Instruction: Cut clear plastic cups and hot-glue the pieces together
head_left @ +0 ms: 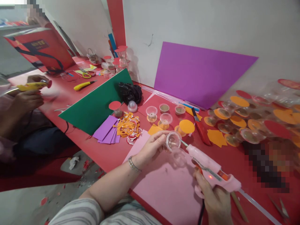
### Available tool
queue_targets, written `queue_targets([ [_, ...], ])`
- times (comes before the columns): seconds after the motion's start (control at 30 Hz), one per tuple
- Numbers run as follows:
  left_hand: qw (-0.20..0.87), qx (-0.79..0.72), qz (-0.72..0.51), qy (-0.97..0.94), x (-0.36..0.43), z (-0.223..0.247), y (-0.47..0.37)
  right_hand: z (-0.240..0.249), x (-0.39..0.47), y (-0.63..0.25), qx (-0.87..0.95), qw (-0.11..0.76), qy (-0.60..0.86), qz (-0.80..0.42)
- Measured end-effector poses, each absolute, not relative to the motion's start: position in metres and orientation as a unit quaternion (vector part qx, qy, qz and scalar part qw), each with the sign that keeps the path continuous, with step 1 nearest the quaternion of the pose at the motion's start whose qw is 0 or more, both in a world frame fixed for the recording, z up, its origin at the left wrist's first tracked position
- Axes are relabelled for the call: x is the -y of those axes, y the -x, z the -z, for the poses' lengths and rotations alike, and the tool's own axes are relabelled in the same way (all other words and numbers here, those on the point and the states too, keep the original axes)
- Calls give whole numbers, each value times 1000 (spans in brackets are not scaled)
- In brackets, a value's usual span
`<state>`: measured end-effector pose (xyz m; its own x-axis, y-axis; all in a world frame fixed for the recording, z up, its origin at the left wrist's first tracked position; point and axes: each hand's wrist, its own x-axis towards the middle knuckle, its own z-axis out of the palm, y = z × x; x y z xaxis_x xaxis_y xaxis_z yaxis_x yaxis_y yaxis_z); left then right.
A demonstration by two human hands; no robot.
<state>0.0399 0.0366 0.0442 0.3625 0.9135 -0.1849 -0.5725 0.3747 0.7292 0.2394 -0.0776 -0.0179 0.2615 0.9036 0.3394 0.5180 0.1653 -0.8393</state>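
Note:
Above a pink sheet (161,187), my left hand (158,142) pinches a small clear plastic cup (173,141). A second clear cup (180,157) shows just below it; whether the two are joined I cannot tell. My right hand (214,195) is wrapped round a pink hot glue gun (206,162) with a lit orange light. The gun's metal nozzle points at the rim of the held cup, touching or very near it. A clear glue stick (260,207) sticks out of its back. An orange paper disc (187,126) lies just beyond my hands.
Several cups with orange and red discs (239,122) crowd the right. A cutter (195,115), orange paper scraps (128,125) and purple cards (107,129) lie beyond the sheet. A green board (93,106) stands at left. Past it, a co-worker's hands (29,97) hold a yellow glue gun (30,86).

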Motion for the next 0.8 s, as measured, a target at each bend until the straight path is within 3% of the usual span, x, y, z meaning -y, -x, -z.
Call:
queue_targets([
  [0.23, 771, -303, -471, -302, -37, -45, -41, 13, 70, -250, 652, 471, 572, -161],
  [0.43, 760, -320, -479, -299, -37, -45, -41, 26, 73, -268, 709, 428, 559, -45],
  [0.6, 756, -323, -482, -301, -37, -46, -41, 29, 73, -270, 743, 399, 538, -17],
  [0.8, 757, -325, -464, -324, -37, -47, -40, 34, 76, -275, 696, 419, 583, -15],
])
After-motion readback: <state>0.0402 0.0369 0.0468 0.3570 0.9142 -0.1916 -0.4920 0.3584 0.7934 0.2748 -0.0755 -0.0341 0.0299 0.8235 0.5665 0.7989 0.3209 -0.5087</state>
